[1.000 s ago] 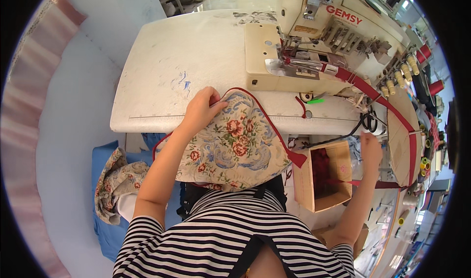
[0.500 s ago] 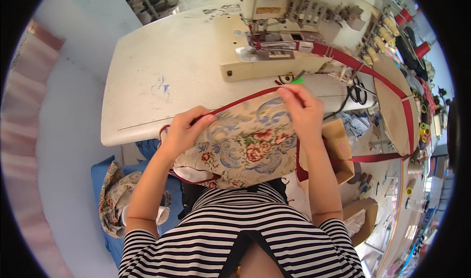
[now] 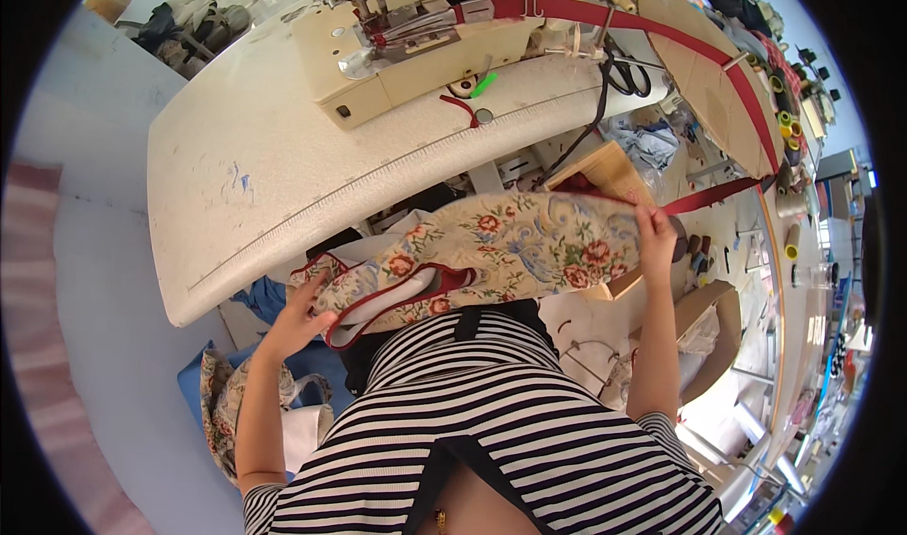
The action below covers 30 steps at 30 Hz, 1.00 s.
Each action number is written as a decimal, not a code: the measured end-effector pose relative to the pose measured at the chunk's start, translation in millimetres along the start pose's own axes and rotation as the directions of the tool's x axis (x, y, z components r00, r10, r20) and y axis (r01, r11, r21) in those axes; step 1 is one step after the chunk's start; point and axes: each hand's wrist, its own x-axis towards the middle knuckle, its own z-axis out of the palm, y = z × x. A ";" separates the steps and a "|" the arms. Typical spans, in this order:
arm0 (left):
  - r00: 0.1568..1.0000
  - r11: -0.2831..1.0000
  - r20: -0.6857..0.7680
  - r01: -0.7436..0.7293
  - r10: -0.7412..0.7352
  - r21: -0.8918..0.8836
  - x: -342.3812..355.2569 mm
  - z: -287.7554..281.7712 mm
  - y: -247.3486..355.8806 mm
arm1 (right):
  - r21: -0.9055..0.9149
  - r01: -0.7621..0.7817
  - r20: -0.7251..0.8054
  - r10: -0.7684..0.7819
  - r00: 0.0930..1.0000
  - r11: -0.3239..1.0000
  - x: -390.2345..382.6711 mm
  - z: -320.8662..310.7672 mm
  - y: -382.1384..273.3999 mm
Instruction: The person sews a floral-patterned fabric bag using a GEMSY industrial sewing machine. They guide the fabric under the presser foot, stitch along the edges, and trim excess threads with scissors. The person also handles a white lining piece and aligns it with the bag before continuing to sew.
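Observation:
A floral tapestry piece [image 3: 510, 242], beige with red roses and blue scrolls, stretches between my hands in front of my body. Dark red binding edges a looped opening with a pale lining at its left part. My left hand [image 3: 300, 320] grips the bound left end, with thumb and fingers around the edge. At the far right end, my right hand [image 3: 657, 237] pinches the fabric's corner between thumb and fingers. Beyond the cloth stands a cream sewing machine [image 3: 416, 72], with red binding tape [image 3: 567, 11] running into its metal folder.
The white sewing table [image 3: 246, 195] has a ruler along its near edge. A short red strip [image 3: 457, 107] and a green object [image 3: 484, 84] lie there. A cardboard box [image 3: 609, 171] stands at right. More floral fabric [image 3: 219, 398] rests on blue material at left.
The fabric has come off the table edge toward my body and is pulled out sideways. My right hand moved right and down; my left moved down to the bound end. The view shifted right.

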 end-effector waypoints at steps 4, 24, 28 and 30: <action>0.994 0.930 0.075 0.045 -0.077 0.364 7.9 23.0 26.5 | -0.757 0.197 0.374 0.166 0.912 0.623 -40.3 -6.9 13.3; 0.518 0.658 0.406 -0.610 0.752 -0.442 133.6 64.7 281.8 | 0.398 -0.110 -0.171 0.192 0.966 0.911 -113.4 -34.7 -55.6; 0.378 0.833 0.772 -0.438 0.512 -0.338 110.9 156.3 269.7 | 0.173 -0.155 -0.660 0.231 0.715 0.973 -209.7 -219.2 -73.3; 0.154 0.729 0.781 -0.501 0.606 -0.467 89.0 194.2 287.9 | 0.069 -0.191 -0.792 0.170 0.586 0.979 -274.1 -274.6 -134.2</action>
